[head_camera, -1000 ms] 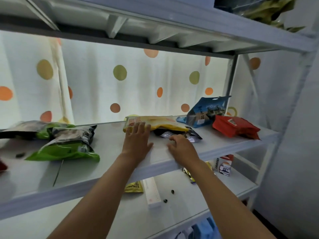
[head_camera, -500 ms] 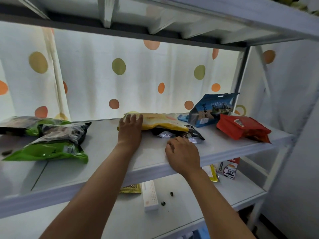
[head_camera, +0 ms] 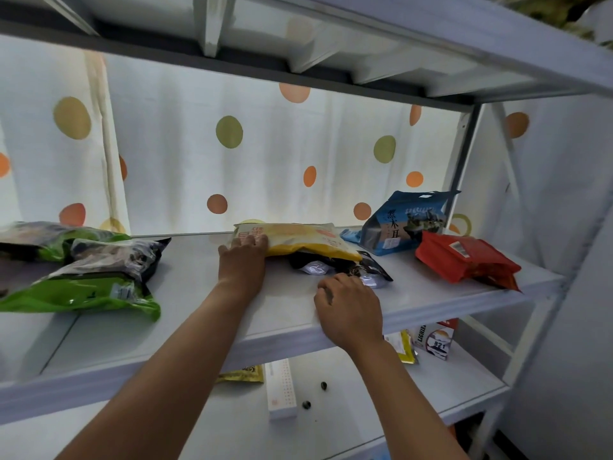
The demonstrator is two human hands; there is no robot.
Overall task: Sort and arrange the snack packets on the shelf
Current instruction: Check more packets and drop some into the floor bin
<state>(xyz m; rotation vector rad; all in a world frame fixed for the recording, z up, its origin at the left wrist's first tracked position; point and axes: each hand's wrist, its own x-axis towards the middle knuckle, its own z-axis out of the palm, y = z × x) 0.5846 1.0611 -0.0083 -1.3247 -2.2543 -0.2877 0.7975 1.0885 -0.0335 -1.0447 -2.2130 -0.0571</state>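
Note:
A yellow snack packet (head_camera: pixel 298 237) lies flat at the back middle of the white shelf (head_camera: pixel 199 303), on top of a dark and silver packet (head_camera: pixel 341 265). My left hand (head_camera: pixel 243 263) lies over the yellow packet's left end, fingers on top and the thumb hidden, seemingly under it. Just in front of the dark packet, my right hand (head_camera: pixel 348 310) rests on the shelf, fingers loosely curled and holding nothing. A blue pouch (head_camera: pixel 401 224) stands at the back right, with a red pouch (head_camera: pixel 464 257) lying beside it.
Two green and dark packets (head_camera: pixel 83 290) lie overlapped at the shelf's left. The upper shelf's underside (head_camera: pixel 298 34) hangs close above. On the lower shelf (head_camera: pixel 464 386) are a white box (head_camera: pixel 280 390), small yellow packets and a small carton (head_camera: pixel 438 340). A dotted curtain (head_camera: pixel 265 154) closes the back.
My left hand slid forward from the bare shelf onto the yellow packet's left end, and its thumb went out of sight. My right hand's fingers curled in.

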